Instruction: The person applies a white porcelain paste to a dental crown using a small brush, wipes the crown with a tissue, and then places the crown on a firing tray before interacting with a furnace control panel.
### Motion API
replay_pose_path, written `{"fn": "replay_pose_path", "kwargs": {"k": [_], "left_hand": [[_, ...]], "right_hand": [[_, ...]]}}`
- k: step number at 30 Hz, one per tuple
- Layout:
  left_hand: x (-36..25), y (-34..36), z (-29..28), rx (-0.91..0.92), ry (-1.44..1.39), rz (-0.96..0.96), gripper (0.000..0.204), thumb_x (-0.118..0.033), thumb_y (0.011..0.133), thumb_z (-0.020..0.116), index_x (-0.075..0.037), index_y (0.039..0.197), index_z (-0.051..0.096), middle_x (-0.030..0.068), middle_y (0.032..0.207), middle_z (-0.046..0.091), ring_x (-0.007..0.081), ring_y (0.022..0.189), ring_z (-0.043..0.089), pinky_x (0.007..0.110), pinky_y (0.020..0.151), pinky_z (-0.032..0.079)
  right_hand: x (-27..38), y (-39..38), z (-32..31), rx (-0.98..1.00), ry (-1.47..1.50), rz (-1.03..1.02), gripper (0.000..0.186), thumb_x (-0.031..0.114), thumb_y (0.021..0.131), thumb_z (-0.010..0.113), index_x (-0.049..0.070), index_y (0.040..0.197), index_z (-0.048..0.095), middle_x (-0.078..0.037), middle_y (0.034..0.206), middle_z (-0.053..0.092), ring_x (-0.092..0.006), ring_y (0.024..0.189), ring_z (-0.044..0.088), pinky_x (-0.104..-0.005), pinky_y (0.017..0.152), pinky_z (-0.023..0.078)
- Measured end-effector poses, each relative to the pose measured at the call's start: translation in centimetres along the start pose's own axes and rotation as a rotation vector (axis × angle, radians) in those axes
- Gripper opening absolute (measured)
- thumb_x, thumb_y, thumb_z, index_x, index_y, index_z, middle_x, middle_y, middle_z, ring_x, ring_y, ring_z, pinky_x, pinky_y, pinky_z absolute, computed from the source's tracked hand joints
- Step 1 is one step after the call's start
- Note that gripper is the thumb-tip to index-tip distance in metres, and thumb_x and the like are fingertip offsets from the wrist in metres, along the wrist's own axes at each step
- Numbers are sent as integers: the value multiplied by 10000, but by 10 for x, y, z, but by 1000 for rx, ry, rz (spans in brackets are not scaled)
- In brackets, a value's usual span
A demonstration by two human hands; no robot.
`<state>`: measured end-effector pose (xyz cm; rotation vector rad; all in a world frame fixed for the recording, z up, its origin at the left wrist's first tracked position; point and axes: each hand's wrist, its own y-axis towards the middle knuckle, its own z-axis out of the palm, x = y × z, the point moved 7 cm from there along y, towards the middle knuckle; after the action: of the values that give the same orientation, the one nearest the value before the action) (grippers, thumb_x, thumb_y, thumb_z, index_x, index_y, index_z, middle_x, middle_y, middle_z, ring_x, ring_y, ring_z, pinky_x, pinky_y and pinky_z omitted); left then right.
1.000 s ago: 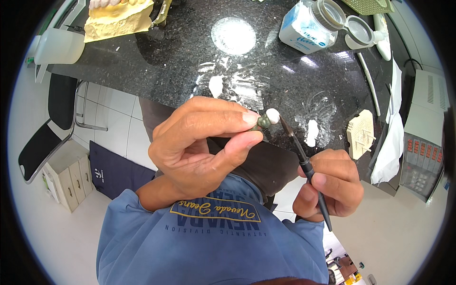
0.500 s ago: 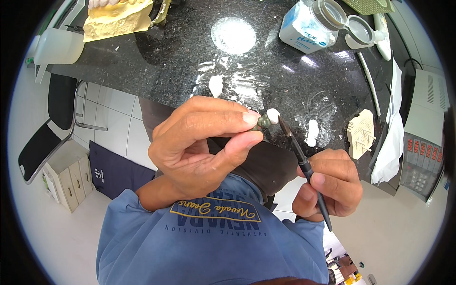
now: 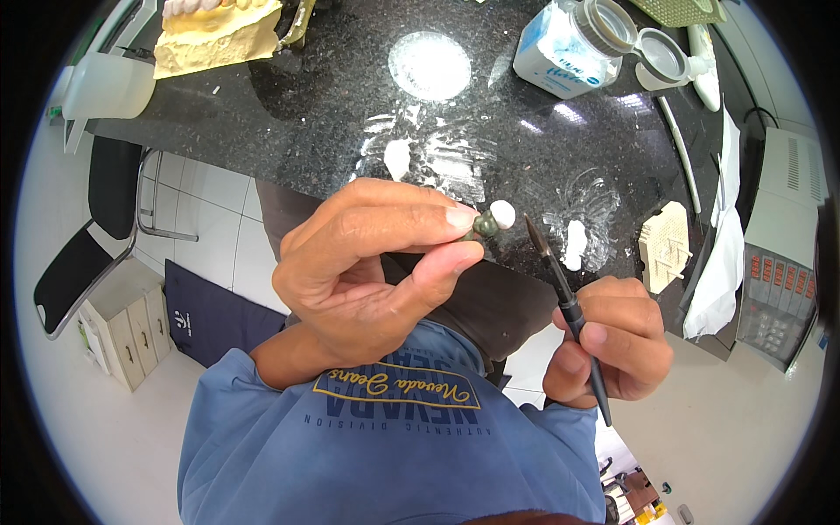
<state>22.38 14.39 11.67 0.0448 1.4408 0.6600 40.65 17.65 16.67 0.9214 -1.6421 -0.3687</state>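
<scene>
My left hand [image 3: 367,271] pinches a small dark green piece [image 3: 486,226] between thumb and index finger, in front of the dark counter's near edge. A rounded white lump [image 3: 502,214] sits on the piece's right end, perhaps a tooth being built up in porcelain. In my right hand [image 3: 617,341] is a slim black brush [image 3: 566,296], tilted with its dark pointed tip up and to the left. A small gap separates that tip from the white lump. Beyond the hands, two white paste mounds, a left one [image 3: 397,160] and a right one [image 3: 575,245], lie on the counter among white smears.
On the speckled counter [image 3: 332,114] stand an open white jar [image 3: 560,52] and a yellow dental cast [image 3: 214,39]. A round white patch [image 3: 430,66] lies between them. At right are a beige pegged block [image 3: 665,245] and white paper [image 3: 713,271]; a black chair [image 3: 114,184] stands left.
The brush tip has moved off the white lump, slightly to the right, along with my right hand. My left hand and the green piece have barely moved.
</scene>
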Motion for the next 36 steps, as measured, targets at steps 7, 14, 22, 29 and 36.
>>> {"fn": "replay_pose_path", "kwargs": {"k": [7,14,22,29,36], "left_hand": [[-2,-1,5,161,101,-2,187,-26,875,640,-3,1037,550,158,972,570,187,804,646,268,705,576],[0,0,0,3,-8,9,251,71,721,758,46,946,650,176,896,655,148,741,665,217,631,556],[-2,-1,4,153,108,10,194,-55,873,654,1,1031,555,160,967,570,185,800,643,270,697,580],[-3,-1,4,150,106,7,198,-67,875,655,1,1034,557,159,961,570,187,792,644,268,693,579],[-2,-1,4,151,100,7,189,-57,877,649,0,1033,558,157,961,570,188,797,644,268,700,575]], "right_hand": [[0,3,2,30,10,-25,247,-31,633,706,6,848,588,-101,706,593,-169,536,583,-237,424,491],[0,5,4,55,5,-37,265,-40,632,709,1,862,584,-97,699,590,-168,538,580,-237,423,495],[0,3,4,50,7,-41,283,-44,621,713,2,869,584,-92,694,587,-163,539,577,-234,426,493],[0,3,4,62,7,-33,283,-50,621,709,0,868,582,-96,703,589,-161,545,579,-234,434,494],[0,4,3,54,1,-26,271,-51,622,693,-4,864,581,-101,709,588,-172,548,582,-239,434,498]]}}
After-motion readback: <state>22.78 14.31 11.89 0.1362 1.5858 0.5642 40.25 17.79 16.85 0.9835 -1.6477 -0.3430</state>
